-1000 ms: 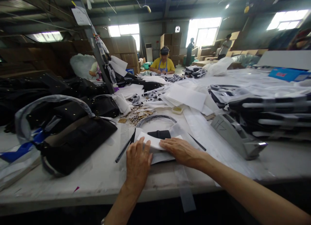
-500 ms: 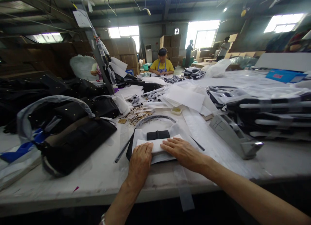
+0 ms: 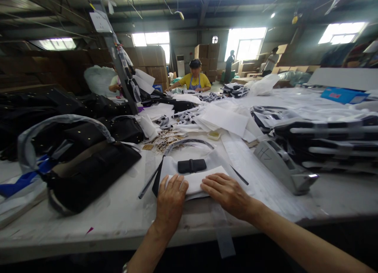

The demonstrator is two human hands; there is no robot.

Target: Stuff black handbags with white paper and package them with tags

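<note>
A black bag lies on the table in front of me, its wrapped handle arching away. White sheet covers most of it, around a dark strap piece. Folded white paper rests across the lower part of the bag. My left hand lies on the paper's left end, palm down, fingers slightly bent and a little apart. On the right end rests my right hand, its fingers stretched out over the paper. The thumbs are mostly hidden.
Another black bag with a wrapped handle sits at left. A grey tape dispenser stands at right, before stacked wrapped bags. Loose white sheets and thin ties lie beyond. A person in yellow sits across the table.
Both hands have moved slightly toward me along with the folded paper's edge, and more of the dark strap piece shows. The person across has stretched one arm out to the side.
</note>
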